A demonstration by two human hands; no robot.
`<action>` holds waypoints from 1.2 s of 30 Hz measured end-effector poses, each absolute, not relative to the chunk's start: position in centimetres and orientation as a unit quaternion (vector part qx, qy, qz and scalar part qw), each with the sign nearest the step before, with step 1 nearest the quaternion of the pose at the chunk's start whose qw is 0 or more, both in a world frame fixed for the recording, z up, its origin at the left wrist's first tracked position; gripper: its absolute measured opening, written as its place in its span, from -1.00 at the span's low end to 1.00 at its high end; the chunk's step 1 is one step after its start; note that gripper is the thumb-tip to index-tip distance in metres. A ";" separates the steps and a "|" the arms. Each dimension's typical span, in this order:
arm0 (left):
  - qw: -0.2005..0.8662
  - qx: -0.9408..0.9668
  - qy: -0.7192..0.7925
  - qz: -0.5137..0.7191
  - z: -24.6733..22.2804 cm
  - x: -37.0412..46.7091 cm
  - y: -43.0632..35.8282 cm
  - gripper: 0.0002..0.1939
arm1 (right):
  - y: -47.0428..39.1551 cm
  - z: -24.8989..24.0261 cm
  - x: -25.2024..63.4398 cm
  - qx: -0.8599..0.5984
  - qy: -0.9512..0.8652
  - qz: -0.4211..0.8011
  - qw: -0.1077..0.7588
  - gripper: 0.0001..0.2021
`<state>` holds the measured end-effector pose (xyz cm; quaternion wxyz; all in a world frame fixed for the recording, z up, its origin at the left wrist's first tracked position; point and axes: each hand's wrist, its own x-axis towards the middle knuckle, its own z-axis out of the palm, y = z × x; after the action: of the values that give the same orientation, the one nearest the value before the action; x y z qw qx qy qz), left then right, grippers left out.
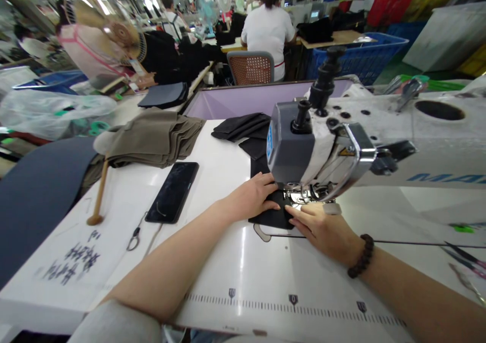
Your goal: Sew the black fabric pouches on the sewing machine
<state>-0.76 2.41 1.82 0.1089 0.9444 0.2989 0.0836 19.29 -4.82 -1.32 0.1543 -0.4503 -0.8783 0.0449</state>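
Note:
Under the head of a sewing machine (292, 140) lies a piece of black fabric (271, 220), flat on the white table (235, 262). My left hand (250, 196) rests on the fabric's left side, fingers stretched out and close to the presser foot (299, 197). From the right, my right hand (322, 226) lies with extended fingers touching the fabric's right edge, just in front of the foot. More black fabric (246, 130) is bunched behind the machine head and runs toward my left hand. The needle point is too small to make out.
Left of my forearm lie a black phone (172, 192), a wooden-handled tool (99, 196) and a stack of brown fabric (155, 135). Scissors (467, 259) lie at the right edge. A purple-lined bin (235, 100) stands behind the table. Other people sit working farther back.

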 end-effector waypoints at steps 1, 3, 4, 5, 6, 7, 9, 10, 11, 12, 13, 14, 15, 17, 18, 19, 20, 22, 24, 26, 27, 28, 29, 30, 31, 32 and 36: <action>0.108 0.945 0.296 0.087 1.7 -0.8 2.5 -0.66 | -4.8 -1.3 19.3 -0.452 -0.878 0.042 0.154 -0.72; 0.100 0.946 0.293 0.095 1.5 -0.9 2.6 -0.65 | -4.8 -1.3 19.2 -0.456 -0.876 0.037 0.152 -0.72; 0.094 0.947 0.292 0.099 1.5 -0.9 2.6 -0.65 | -4.8 -1.2 19.2 -0.456 -0.876 0.034 0.152 -0.72; 0.086 0.948 0.290 0.101 1.4 -1.0 2.6 -0.66 | -4.8 -1.1 19.2 -0.453 -0.877 0.031 0.155 -0.72; 0.078 0.950 0.285 0.102 1.5 -1.0 2.4 -0.67 | -4.8 -1.0 19.3 -0.447 -0.879 0.029 0.160 -0.73; 0.073 0.954 0.273 0.103 1.5 -1.0 2.2 -0.70 | -4.9 -0.8 19.3 -0.438 -0.883 0.028 0.167 -0.74; 0.075 0.966 0.225 0.099 1.8 -1.0 1.5 -0.77 | -5.1 -0.5 19.5 -0.410 -0.894 0.034 0.180 -0.73; 0.081 0.973 0.197 0.093 1.9 -0.9 1.1 -0.79 | -5.2 -0.3 19.6 -0.395 -0.899 0.039 0.183 -0.72; 0.087 0.977 0.174 0.085 2.1 -0.9 0.7 -0.79 | -5.3 -0.2 19.7 -0.384 -0.904 0.043 0.183 -0.70; 0.093 0.980 0.160 0.076 2.2 -0.8 0.4 -0.78 | -5.4 -0.1 19.8 -0.376 -0.907 0.046 0.183 -0.68; 0.096 0.981 0.155 0.068 2.2 -0.8 0.2 -0.77 | -5.5 -0.1 19.9 -0.374 -0.908 0.046 0.182 -0.68; 0.096 0.981 0.157 0.063 2.3 -0.7 0.1 -0.77 | -5.5 -0.1 19.9 -0.377 -0.907 0.046 0.181 -0.67; 0.096 0.980 0.164 0.063 2.3 -0.7 0.1 -0.77 | -5.5 -0.2 20.0 -0.384 -0.905 0.047 0.180 -0.67; 0.093 0.979 0.171 0.067 2.1 -0.7 0.2 -0.78 | -5.4 -0.4 20.0 -0.396 -0.899 0.051 0.180 -0.68; 0.091 0.978 0.172 0.069 2.0 -0.7 0.3 -0.77 | -5.4 -0.5 19.9 -0.404 -0.895 0.054 0.180 -0.68; 0.090 0.978 0.174 0.072 1.9 -0.7 0.5 -0.77 | -5.3 -0.6 19.9 -0.412 -0.892 0.056 0.179 -0.69; 0.091 0.977 0.178 0.075 1.8 -0.7 0.6 -0.77 | -5.2 -0.7 19.9 -0.419 -0.888 0.060 0.177 -0.70; 0.097 0.974 0.190 0.080 1.6 -0.8 0.9 -0.77 | -5.0 -0.9 19.9 -0.432 -0.883 0.062 0.171 -0.71; 0.103 0.969 0.206 0.084 1.5 -0.7 1.1 -0.79 | -4.8 -1.0 19.9 -0.438 -0.882 0.055 0.164 -0.71; 0.100 0.967 0.218 0.090 1.3 -0.7 1.3 -0.81 | -4.7 -1.1 19.9 -0.440 -0.883 0.041 0.159 -0.70; 0.095 0.966 0.222 0.094 1.3 -0.7 1.4 -0.82 | -4.6 -1.2 19.8 -0.441 -0.883 0.035 0.159 -0.70; 0.090 0.965 0.227 0.098 1.2 -0.7 1.4 -0.83 | -4.6 -1.2 19.8 -0.443 -0.882 0.030 0.158 -0.70; 0.085 0.964 0.230 0.101 1.1 -0.6 1.5 -0.83 | -4.6 -1.2 19.8 -0.444 -0.881 0.028 0.159 -0.70; 0.080 0.963 0.234 0.104 1.0 -0.6 1.6 -0.83 | -4.6 -1.2 19.8 -0.446 -0.880 0.028 0.159 -0.70; 0.076 0.963 0.237 0.106 0.9 -0.6 1.7 -0.83 | -4.6 -1.2 19.8 -0.447 -0.880 0.028 0.159 -0.70; 0.074 0.962 0.239 0.108 0.8 -0.6 1.8 -0.83 | -4.7 -1.1 19.8 -0.448 -0.880 0.030 0.157 -0.70; 0.067 0.961 0.241 0.116 0.6 -0.5 2.0 -0.84 | -4.7 -1.0 19.7 -0.448 -0.880 0.035 0.155 -0.70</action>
<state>-0.54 1.98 0.58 0.0673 0.9612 0.2408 0.1161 19.75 -4.67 -0.98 0.1548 -0.4485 -0.8796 0.0349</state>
